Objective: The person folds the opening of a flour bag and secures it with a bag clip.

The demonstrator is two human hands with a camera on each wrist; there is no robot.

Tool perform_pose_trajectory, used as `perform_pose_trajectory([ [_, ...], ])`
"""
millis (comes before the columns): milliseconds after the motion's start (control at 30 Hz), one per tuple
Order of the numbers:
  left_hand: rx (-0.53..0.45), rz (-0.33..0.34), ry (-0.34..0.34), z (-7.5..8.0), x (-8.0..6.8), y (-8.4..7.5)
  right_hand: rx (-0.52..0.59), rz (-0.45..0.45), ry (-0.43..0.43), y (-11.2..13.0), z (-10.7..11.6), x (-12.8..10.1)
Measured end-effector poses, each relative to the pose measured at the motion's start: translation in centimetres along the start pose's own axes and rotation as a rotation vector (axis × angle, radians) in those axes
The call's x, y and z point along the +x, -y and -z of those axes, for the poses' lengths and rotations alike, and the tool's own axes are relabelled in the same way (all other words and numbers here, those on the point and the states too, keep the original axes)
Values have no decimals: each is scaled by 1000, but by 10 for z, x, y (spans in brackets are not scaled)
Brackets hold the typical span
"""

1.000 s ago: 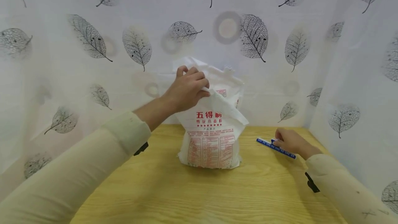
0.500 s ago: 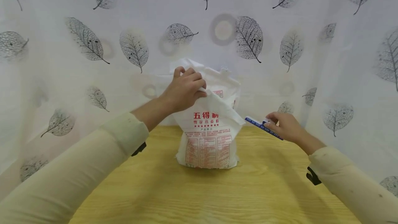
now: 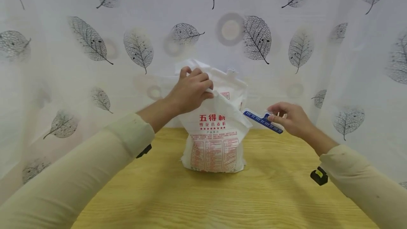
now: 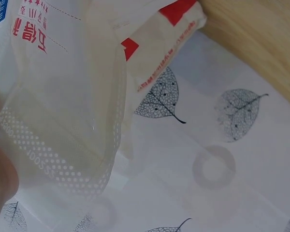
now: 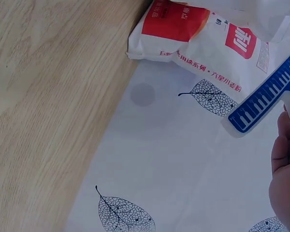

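A white flour bag (image 3: 213, 154) with red print stands upright on the table, its top folded over at a slant. My left hand (image 3: 192, 89) grips the upper edge of the bag between thumb and fingers. In the left wrist view that hand (image 4: 1, 176) shows only at the left edge, beside the bag's dotted top (image 4: 63, 164). To the right of the bag, my right hand (image 3: 290, 117) pinches a long blue-and-white bag clip (image 3: 262, 121) by its middle tab. The clip is raised off the table, its left end close to the bag's right side.
The yellow wood-grain table (image 3: 178, 200) runs up to a whitish curtain (image 3: 127, 3) printed with dark leaves, which hangs right behind the bag. More curtain hangs at both sides. A black wrist device (image 3: 319, 176) sits under the right sleeve.
My right hand has lifted the bag clip from the table and moved it up and left to the bag's side. The left hand and the bag stay nearly as they were.
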State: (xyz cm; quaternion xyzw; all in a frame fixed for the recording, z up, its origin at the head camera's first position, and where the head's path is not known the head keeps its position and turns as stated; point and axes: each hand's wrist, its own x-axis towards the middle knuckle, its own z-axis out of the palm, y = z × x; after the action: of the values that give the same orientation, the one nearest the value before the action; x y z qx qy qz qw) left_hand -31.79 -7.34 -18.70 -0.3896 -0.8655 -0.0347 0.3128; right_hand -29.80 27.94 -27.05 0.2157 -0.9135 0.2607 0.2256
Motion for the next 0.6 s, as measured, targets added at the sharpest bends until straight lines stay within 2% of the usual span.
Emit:
perform_pose_trajectory([
  [133, -7, 6, 3, 0, -1, 1, 16, -19, -1, 3, -3, 0],
  [400, -21, 30, 23, 1, 2, 0, 18, -46, -69, 12, -22, 5],
  [600, -22, 42, 40, 2, 3, -1, 125, -82, -87, 27, -36, 17],
])
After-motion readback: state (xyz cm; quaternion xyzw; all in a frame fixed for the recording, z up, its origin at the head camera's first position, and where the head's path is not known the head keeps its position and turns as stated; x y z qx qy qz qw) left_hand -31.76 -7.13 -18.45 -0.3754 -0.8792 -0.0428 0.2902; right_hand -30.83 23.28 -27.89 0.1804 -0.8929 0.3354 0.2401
